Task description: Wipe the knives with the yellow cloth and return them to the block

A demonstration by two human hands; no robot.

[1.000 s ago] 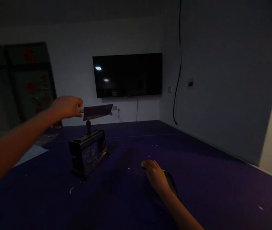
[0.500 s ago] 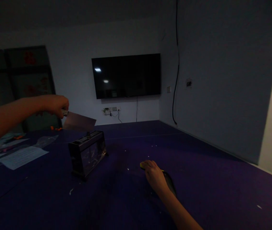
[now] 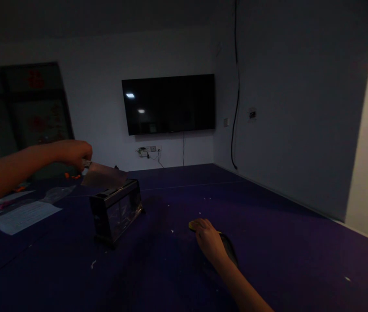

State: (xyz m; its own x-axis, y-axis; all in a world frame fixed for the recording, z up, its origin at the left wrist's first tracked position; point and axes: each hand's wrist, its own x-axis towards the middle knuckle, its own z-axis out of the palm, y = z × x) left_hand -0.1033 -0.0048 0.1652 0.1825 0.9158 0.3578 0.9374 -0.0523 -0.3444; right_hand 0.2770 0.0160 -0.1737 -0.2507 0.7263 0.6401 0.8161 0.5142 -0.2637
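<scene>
On the left, my left hand (image 3: 76, 152) is closed round the pale handle of a broad-bladed cleaver (image 3: 104, 175). Its flat blade hangs over the slotted top of a black box-shaped knife block (image 3: 115, 212) with see-through sides; whether the edge touches the top or enters a slot, I cannot tell. A small dark knob shows behind the blade. My right hand (image 3: 208, 240) rests on a black-and-yellow object (image 3: 228, 248) lying on the dark blue-purple table (image 3: 158, 268). Fingers wrap over its yellow end, and the hand and forearm hide most of it.
Papers (image 3: 24, 216) and clear plastic wrapping (image 3: 57, 193) lie at the left. Small orange pieces (image 3: 72, 176) sit farther back. White scraps dot the table. A television (image 3: 169, 104) hangs on the far wall, and a black cable (image 3: 235, 130) runs down the right wall.
My left hand has lowered the cleaver towards the top of the knife block. My right hand has stayed on the black-and-yellow object. The view has shifted slightly.
</scene>
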